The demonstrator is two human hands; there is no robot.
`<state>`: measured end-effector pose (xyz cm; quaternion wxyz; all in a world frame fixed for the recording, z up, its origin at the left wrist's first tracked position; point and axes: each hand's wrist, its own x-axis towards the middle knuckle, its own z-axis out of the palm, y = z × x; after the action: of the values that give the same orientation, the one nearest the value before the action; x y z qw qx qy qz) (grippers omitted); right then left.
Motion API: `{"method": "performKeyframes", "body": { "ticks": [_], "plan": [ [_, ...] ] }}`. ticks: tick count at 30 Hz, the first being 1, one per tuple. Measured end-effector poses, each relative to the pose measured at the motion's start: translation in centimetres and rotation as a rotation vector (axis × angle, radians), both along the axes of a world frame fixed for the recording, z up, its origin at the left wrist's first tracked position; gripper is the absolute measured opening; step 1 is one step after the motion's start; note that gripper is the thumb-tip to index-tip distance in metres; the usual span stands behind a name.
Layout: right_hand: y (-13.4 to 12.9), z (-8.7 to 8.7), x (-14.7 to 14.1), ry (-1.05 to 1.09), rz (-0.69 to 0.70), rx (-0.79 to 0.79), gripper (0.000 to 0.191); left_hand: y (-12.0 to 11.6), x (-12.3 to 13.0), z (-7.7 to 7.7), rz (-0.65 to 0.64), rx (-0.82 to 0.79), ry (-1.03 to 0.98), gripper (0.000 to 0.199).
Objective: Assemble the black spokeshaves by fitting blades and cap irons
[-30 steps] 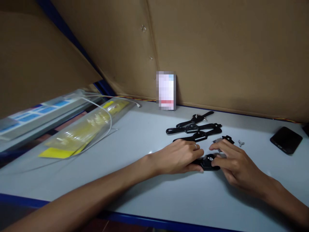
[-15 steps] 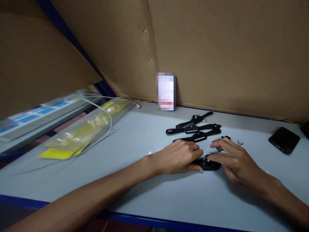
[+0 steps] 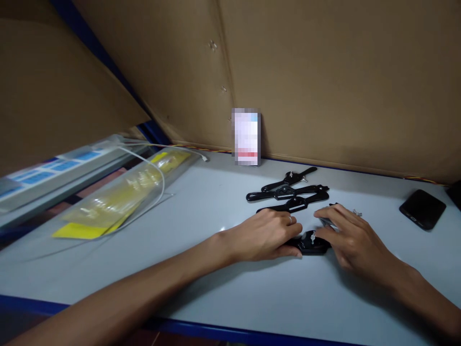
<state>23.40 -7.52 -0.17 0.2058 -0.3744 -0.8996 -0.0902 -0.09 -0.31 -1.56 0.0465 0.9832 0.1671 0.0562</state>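
- Dim overall, the cardboard [image 3: 57, 86] darkest at upper left.
- Soft shadow under the right hand [image 3: 342, 235] on the worktop [image 3: 259, 293].
- Glare streaks the plastic sleeve [image 3: 122, 197].
- Bright screen [image 3: 247, 137], pixelated.

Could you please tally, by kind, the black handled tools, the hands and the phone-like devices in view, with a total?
Black handled tools: 4, one of them partly under the left hand
Left hand and right hand: 2
Lit phone-like device: 1
Dark phone-like device: 1
Total: 8
Not counted: dark thing cut off at the right edge.
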Motion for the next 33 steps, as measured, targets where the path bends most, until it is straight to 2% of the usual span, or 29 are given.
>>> {"method": "performKeyframes", "body": {
  "ticks": [5,10,14,19,22,26,30,33],
  "plan": [
    [-0.2,0.2,-0.2,-0.018,-0.045,-0.004,0.034,0.0,0.0,0.1,0.0,-0.003,0.001,0.038],
    [-0.7,0.1,-0.9,0.034,-0.098,-0.095,0.016,0.0,0.0,0.0,-0.004,0.009,-0.009,0.038],
    [-0.8,-0.5,-1.4,0.087,-0.113,-0.151,0.017,0.0,0.0,-0.1,-0.011,0.027,-0.018,0.039],
    [-0.7,-0.6,-1.3,0.25,0.037,-0.203,0.042,0.0,-0.1,0.0,-0.008,0.031,-0.006,0.038],
    [-0.7,-0.3,-1.2,0.345,-0.027,-0.159,0.034,0.0,0.0,0.0,-0.009,0.033,-0.006,0.037],
    [-0.7,-0.6,-1.5,0.257,-0.151,-0.118,0.012,0.0,0.1,0.0,-0.018,0.042,-0.015,0.038],
    [-0.9,-1.4,-1.7,0.182,-0.137,-0.209,0.015,-0.1,0.1,0.0,-0.015,0.046,-0.023,0.037],
    [-1.0,-1.4,-1.5,0.199,-0.077,-0.27,0.027,-0.2,0.1,0.1,-0.011,0.045,-0.01,0.038]
  ]
}}
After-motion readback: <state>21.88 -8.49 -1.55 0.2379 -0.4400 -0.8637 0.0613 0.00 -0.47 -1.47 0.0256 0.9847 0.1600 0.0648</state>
